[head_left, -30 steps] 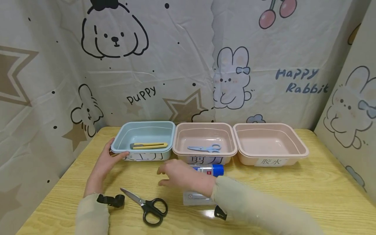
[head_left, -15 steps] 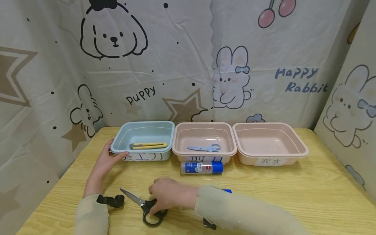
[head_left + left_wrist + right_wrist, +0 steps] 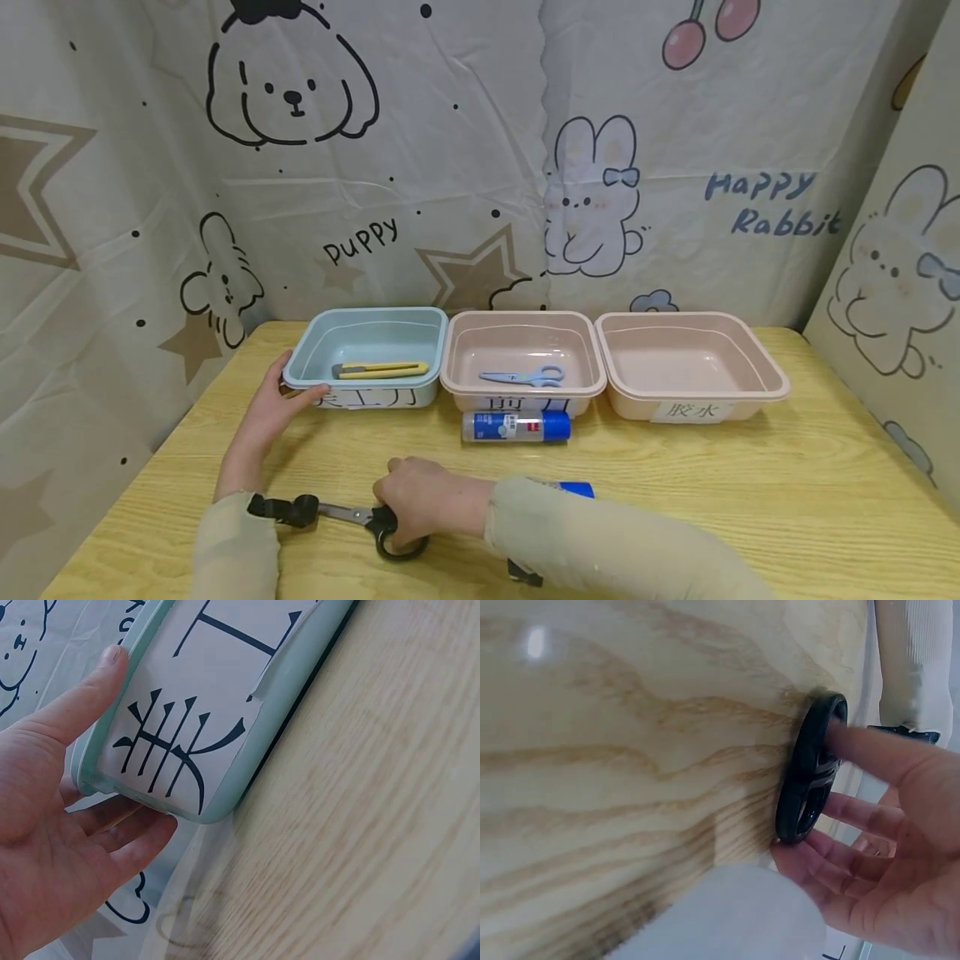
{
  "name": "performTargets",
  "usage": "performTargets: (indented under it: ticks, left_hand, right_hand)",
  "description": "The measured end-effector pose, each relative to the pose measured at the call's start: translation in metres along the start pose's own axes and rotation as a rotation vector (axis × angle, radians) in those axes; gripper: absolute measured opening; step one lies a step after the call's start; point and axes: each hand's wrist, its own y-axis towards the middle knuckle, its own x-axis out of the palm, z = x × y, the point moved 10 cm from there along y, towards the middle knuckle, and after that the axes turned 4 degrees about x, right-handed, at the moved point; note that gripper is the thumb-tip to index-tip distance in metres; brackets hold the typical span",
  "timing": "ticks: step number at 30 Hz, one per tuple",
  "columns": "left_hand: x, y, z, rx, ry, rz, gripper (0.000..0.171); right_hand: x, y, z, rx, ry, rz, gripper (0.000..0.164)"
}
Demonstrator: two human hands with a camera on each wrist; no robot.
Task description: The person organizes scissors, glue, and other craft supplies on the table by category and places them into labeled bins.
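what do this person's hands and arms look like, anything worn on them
The left hand and right hand are bare, no gloves or rings visible. The left sleeve and right sleeve are long, plain and pale beige. A black band sits at the left cuff; a black piece shows beside the right sleeve.

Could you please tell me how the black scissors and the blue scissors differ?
The black scissors have black handles and grey blades; the blue scissors look blue throughout. The black scissors are held in the right grip; the blue scissors lie in the middle bin. The black scissors look larger than the blue scissors, though nearer. Both point left in the head view.
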Motion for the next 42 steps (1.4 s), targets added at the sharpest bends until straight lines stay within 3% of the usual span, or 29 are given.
performTargets:
  ticks: [6, 12, 20, 28, 37, 42]
  left_hand:
    - [0.001, -0.001, 0.001, -0.003, 0.008, -0.004, 0.101]
    - [0.0, -0.001, 0.002, 0.005, 0.0, -0.006, 0.1]
    - [-0.001, -0.001, 0.0, -0.014, 0.012, -0.007, 0.102]
    - [0.0, -0.001, 0.002, -0.017, 0.018, -0.009, 0.102]
    - [0.0, -0.001, 0.001, -0.009, 0.022, -0.006, 0.102]
    - [0.0, -0.001, 0.0, -0.013, 0.025, -0.003, 0.102]
  right_hand:
    - [-0.008, -0.002, 0.007, -0.004, -0.058, 0.035, 0.022]
    - [-0.033, -0.013, 0.025, 0.031, -0.133, 0.098, 0.021]
    - [-0.068, -0.037, 0.056, 0.052, -0.091, 0.207, 0.016]
    - [-0.097, -0.059, 0.099, 0.08, -0.001, 0.309, 0.03]
    - [-0.111, -0.08, 0.151, 0.187, 0.076, 0.38, 0.03]
    - [-0.115, -0.088, 0.177, 0.251, 0.036, 0.404, 0.033]
